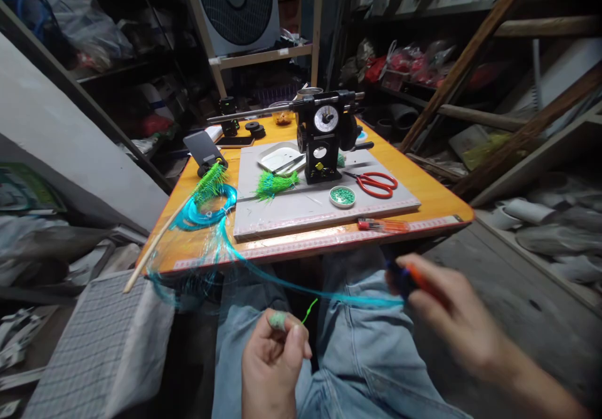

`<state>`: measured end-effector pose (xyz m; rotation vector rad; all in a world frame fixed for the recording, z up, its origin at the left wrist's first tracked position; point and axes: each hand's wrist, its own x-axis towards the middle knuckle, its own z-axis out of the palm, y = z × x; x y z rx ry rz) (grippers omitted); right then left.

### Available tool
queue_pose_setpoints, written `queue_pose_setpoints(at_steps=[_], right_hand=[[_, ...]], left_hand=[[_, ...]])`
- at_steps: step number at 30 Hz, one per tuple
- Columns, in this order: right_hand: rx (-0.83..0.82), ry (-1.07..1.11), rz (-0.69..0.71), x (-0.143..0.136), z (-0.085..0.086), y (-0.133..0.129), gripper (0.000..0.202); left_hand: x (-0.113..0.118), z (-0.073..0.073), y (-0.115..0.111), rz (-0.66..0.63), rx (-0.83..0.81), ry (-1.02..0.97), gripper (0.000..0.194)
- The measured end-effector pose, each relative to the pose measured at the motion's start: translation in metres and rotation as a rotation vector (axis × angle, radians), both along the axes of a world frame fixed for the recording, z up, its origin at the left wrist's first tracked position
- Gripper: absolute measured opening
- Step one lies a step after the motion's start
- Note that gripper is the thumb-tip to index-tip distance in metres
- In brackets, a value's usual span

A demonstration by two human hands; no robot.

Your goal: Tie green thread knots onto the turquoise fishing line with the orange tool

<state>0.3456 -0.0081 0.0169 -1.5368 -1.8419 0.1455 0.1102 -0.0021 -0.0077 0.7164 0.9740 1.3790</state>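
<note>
Low in the middle, my left hand [275, 359] is closed in a pinch, with a short bright green strand [309, 310] sticking out past the fingertips. A pale green wrap [278, 320] covers part of one finger. My right hand [458, 309], to the right and blurred, grips a tool with orange and dark blue handles [409, 278] that looks like pliers. A bundle of teal line [301, 290] runs from the teal coil [211, 209] on the table across my lap to near that tool. Whether the tool touches the line I cannot tell.
On the wooden table [202, 246] lies a grey board [277, 221]. It bears a black crank device [324, 137], red-handled scissors [376, 184], a dish of green beads [342, 197] and a green tufted bundle [275, 184]. A stick [157, 243] overhangs the left edge.
</note>
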Motion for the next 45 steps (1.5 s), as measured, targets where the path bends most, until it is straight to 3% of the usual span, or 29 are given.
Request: queue_pose_setpoints(at_steps=[3, 6, 17, 21, 24, 26, 30, 32, 35, 37, 38, 39, 41, 43, 45], right_hand=[[-0.024, 0.122, 0.147, -0.043, -0.005, -0.020, 0.025], [-0.049, 0.159, 0.220, -0.062, -0.010, -0.027, 0.025], [-0.081, 0.158, 0.213, -0.064, -0.018, -0.028, 0.025], [-0.047, 0.134, 0.253, -0.066, -0.008, -0.025, 0.023], [-0.036, 0.097, 0.304, -0.067, -0.002, -0.018, 0.016], [-0.039, 0.083, 0.303, -0.067, -0.002, -0.014, 0.015], [-0.052, 0.101, 0.276, -0.069, -0.008, -0.013, 0.018], [-0.076, 0.112, 0.271, -0.069, -0.008, -0.015, 0.018], [-0.163, 0.081, 0.284, -0.053, 0.000, -0.011, 0.021], [-0.179, -0.024, 0.121, -0.027, 0.006, 0.000, 0.025], [-0.160, -0.105, -0.041, -0.010, 0.009, 0.009, 0.029], [-0.137, -0.250, -0.294, 0.010, 0.011, 0.018, 0.034], [-0.111, -0.345, -0.558, 0.051, 0.012, 0.039, 0.044], [-0.121, -0.419, -0.715, 0.085, 0.010, 0.057, 0.050], [-0.155, -0.470, -0.762, 0.105, 0.008, 0.070, 0.052]], left_hand=[[0.001, 0.003, -0.004, 0.006, 0.023, 0.001, 0.033], [0.000, 0.005, -0.006, 0.017, 0.029, -0.011, 0.031], [0.000, 0.010, -0.007, 0.007, -0.003, 0.016, 0.032], [-0.003, 0.015, -0.010, -0.093, -0.019, 0.195, 0.022], [-0.004, 0.017, -0.010, -0.125, 0.097, 0.449, 0.016], [-0.003, 0.015, -0.009, -0.090, 0.248, 0.571, 0.025], [0.002, 0.010, -0.010, -0.023, 0.466, 0.569, 0.033], [0.003, 0.007, -0.012, 0.003, 0.387, 0.548, 0.032], [0.003, 0.008, -0.012, -0.052, 0.109, 0.501, 0.028], [0.001, 0.010, -0.010, -0.126, 0.003, 0.445, 0.033], [0.000, 0.011, -0.008, -0.154, -0.011, 0.423, 0.036], [-0.001, 0.011, -0.006, -0.173, -0.007, 0.407, 0.037], [-0.002, 0.012, -0.003, -0.195, 0.012, 0.389, 0.039], [-0.003, 0.010, -0.001, -0.212, 0.023, 0.377, 0.039], [-0.003, 0.008, -0.001, -0.214, 0.026, 0.383, 0.039]])
